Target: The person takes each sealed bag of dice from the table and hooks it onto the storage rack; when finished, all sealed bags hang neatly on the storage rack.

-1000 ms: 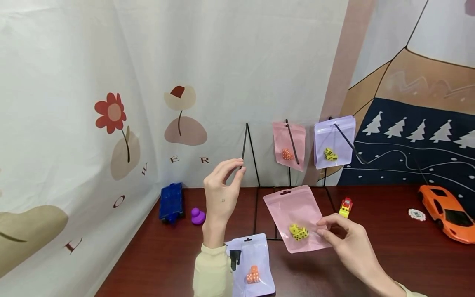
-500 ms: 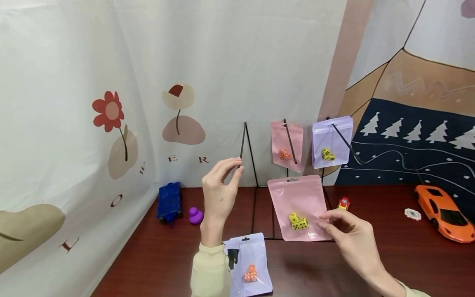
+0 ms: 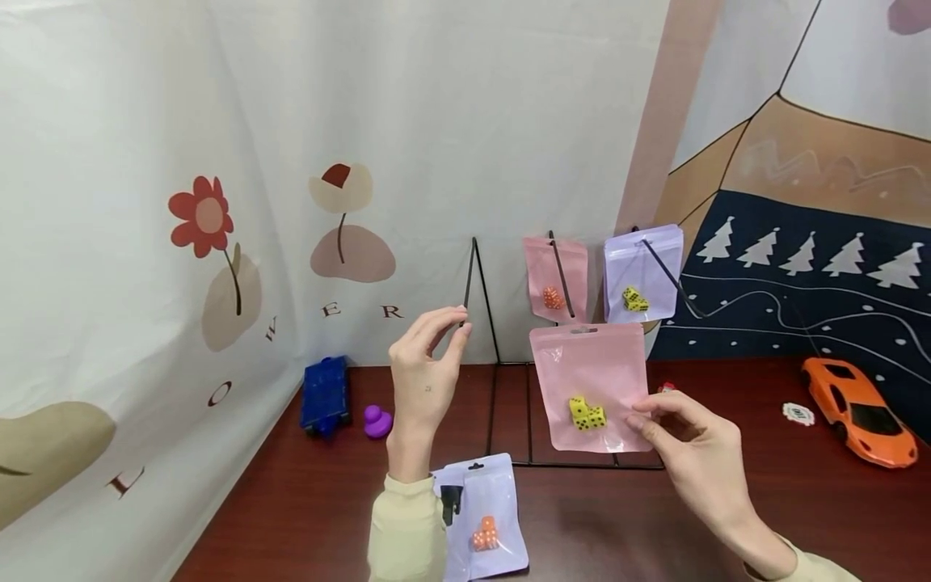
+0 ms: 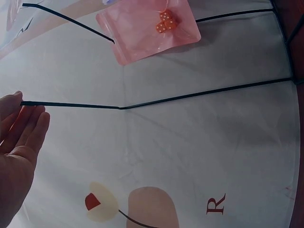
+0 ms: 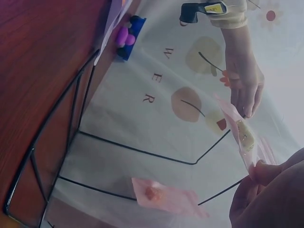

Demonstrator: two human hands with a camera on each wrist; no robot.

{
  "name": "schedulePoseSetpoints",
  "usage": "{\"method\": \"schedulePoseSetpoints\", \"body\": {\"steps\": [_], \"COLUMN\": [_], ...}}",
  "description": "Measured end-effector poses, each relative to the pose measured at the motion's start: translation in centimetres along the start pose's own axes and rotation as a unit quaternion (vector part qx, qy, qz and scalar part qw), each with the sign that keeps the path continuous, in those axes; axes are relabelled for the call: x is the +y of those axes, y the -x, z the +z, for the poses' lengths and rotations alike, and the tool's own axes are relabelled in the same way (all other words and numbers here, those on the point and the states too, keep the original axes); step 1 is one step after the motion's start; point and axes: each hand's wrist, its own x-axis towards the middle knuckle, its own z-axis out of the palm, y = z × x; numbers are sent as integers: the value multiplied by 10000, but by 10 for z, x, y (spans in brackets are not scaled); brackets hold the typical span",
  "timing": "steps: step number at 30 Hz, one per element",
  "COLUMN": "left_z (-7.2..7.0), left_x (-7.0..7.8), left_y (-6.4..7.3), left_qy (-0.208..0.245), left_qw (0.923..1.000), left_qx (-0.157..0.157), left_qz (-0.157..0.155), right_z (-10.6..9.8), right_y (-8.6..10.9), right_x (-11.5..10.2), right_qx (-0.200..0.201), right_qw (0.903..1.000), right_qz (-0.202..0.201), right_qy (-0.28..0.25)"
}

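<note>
My left hand (image 3: 425, 380) pinches the tip of the left prong (image 4: 71, 104) of a black wire rack (image 3: 492, 420) between thumb and fingers. By its lower right edge, my right hand (image 3: 698, 457) pinches a pink zip bag (image 3: 596, 356) with several yellow dice (image 3: 586, 414) inside. The bag stands upright in the air in front of the rack, its hang hole at the top. On the middle prong hangs another pink bag (image 3: 556, 267) with orange dice. A lilac bag (image 3: 640, 259) with yellow dice hangs from the right prong.
A lilac bag (image 3: 502, 485) with orange dice lies on the table (image 3: 582, 525), partly behind my left sleeve. A blue toy (image 3: 325, 394) and purple duck (image 3: 377, 422) stand at left. An orange toy car (image 3: 861, 412) and a round chip (image 3: 798, 414) are at right.
My right hand has raised the pink bag with yellow dice and turned it from tilted to upright. My left hand keeps its pinch on the prong. The head view has shifted slightly.
</note>
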Motion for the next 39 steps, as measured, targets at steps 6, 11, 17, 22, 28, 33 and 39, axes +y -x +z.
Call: {"method": "schedulePoseSetpoints", "body": {"steps": [6, 11, 17, 22, 28, 33, 39], "left_z": [-1, -1, -1, 0, 0, 0, 0], "left_x": [-1, -1, -1, 0, 1, 2, 1], "left_y": [-1, -1, 0, 0, 0, -1, -1], "left_qy": [65, 52, -13, -16, 14, 4, -45], "left_qw": [10000, 10000, 10000, 10000, 10000, 10000, 10000], "left_qx": [21, 7, 3, 3, 2, -9, 0], "left_qz": [0, -15, 9, 15, 5, 23, -14], "right_z": [3, 7, 12, 14, 16, 18, 21], "right_y": [-4, -6, -8, -10, -12, -15, -19], "right_x": [0, 4, 9, 12, 16, 16, 21], "right_qx": [-94, -94, -54, -21, 47, 40, 31], "right_qw": [9995, 9984, 9980, 9982, 9986, 9980, 9983], "right_qz": [154, 152, -35, 11, 232, 402, 352], "right_qy": [-258, -537, -622, -603, -472, -495, -458]}}
